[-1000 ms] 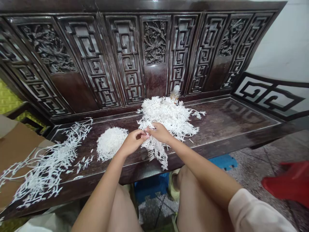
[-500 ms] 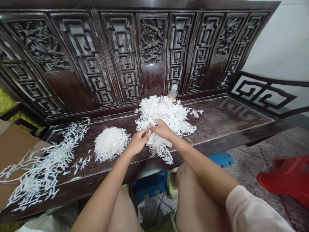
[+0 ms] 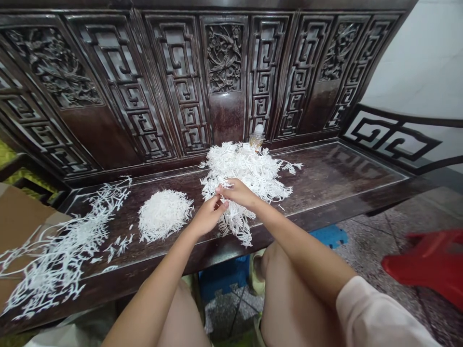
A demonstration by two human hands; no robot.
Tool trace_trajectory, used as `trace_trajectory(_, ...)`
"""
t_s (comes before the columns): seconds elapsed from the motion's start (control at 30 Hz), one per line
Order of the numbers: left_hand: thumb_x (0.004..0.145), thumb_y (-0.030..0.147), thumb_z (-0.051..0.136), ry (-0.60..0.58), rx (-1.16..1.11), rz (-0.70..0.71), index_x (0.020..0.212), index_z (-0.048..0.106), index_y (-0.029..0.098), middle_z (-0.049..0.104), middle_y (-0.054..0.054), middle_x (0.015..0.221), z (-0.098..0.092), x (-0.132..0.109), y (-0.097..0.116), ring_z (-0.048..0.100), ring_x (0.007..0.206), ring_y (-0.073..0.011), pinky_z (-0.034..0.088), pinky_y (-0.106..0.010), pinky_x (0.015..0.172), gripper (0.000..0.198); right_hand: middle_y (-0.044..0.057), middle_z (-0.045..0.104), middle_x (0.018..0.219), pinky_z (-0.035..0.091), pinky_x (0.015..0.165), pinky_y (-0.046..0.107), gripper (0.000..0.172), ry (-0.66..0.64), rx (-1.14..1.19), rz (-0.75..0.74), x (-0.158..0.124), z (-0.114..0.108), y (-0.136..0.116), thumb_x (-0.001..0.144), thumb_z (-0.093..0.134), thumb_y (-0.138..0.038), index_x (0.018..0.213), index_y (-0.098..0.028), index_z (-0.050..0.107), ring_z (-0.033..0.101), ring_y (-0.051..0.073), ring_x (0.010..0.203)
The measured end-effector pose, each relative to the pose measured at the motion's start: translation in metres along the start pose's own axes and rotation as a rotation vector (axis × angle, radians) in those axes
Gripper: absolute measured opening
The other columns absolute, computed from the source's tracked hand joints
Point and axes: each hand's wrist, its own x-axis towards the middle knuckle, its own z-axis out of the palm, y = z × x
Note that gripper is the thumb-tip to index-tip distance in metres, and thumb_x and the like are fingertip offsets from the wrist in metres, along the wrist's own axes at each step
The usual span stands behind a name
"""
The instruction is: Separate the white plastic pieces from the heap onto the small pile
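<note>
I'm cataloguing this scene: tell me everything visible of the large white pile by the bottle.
The large white pile is a loose, uneven heap of thin, branching strands with spiky tips, perhaps plastic. It lies on the dark bench seat, before the bottle, partly hiding it. Some strands stick out on the right, and a narrower part spills toward the front edge. The right hand hides some of it; whether they touch is unclear.

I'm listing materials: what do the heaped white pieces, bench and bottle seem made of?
Heaped white pieces: probably matte plastic, judging by their uniform, moulded-looking branches. Bench: apparently glossy dark wood, carved and reflective. Bottle: clear plastic or glass; amber shows through.
</note>
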Motion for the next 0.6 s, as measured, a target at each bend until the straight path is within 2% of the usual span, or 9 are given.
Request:
trace_trajectory(0.1,0.077,0.043,0.042,0.067,-0.029,0.025,0.122,0.04,0.017,0.05,-0.01,0.119,0.004,0.0,0.002,0.04,0.114,-0.0224,0.031,-0.034,0.092,0.052,-0.003,0.047,0.05,0.034,0.05,0.022,0.035,-0.013,-0.012,0.009,0.0,-0.001,0.0,0.063,0.058,-0.047,0.062,-0.013,0.053,0.042,0.008,0.049)
trace_trajectory(0.2,0.077,0.041,0.043,0.132,-0.049,0.037,0.12,0.042,0.017,0.048,-0.009,0.123,0.005,0.0,0.002,0.041,0.114,-0.0214,0.032,-0.033,0.093,0.049,-0.004,0.046,0.051,0.033,0.049,0.022,0.034,-0.06,0.021,-0.011,0.001,-0.002,0.001,0.065,0.057,-0.048,0.063,-0.014,0.052,0.04,0.007,0.048)
trace_trajectory(0.33,0.078,0.039,0.041,0.177,0.022,0.055,0.103,0.054,0.016,0.059,-0.008,0.105,0.001,0.0,0.001,0.053,0.094,-0.0203,0.039,-0.031,0.081,0.036,-0.003,0.048,0.054,0.033,0.049,0.021,0.034,-0.057,0.057,-0.005,0.002,0.0,0.003,0.065,0.057,-0.047,0.067,-0.014,0.054,0.041,0.007,0.049)
trace_trajectory(0.43,0.079,0.041,0.039,0.203,0.236,0.072,0.089,0.058,0.016,0.062,-0.007,0.088,-0.003,-0.001,0.004,0.054,0.08,-0.0193,0.039,-0.03,0.073,0.033,-0.001,0.051,0.058,0.035,0.052,0.021,0.034,-0.03,0.059,-0.014,0.002,0.002,0.003,0.064,0.058,-0.047,0.067,-0.013,0.055,0.044,0.008,0.053)
trace_trajectory(0.53,0.08,0.043,0.037,0.221,0.467,0.08,0.08,0.057,0.017,0.061,-0.007,0.079,-0.005,-0.003,0.009,0.053,0.077,-0.0198,0.035,-0.031,0.072,0.033,-0.001,0.053,0.061,0.036,0.054,0.022,0.034,0.003,0.03,-0.035,0.002,0.003,0.004,0.064,0.057,-0.047,0.066,-0.012,0.055,0.045,0.008,0.056)
trace_trajectory(0.6,0.08,0.043,0.036,0.224,0.544,0.094,0.077,0.056,0.017,0.061,-0.006,0.077,-0.005,-0.003,0.012,0.053,0.077,-0.0198,0.033,-0.031,0.072,0.032,-0.001,0.053,0.06,0.036,0.054,0.022,0.034,0.033,0.002,-0.051,0.002,0.003,0.005,0.065,0.056,-0.047,0.066,-0.013,0.055,0.045,0.009,0.056)
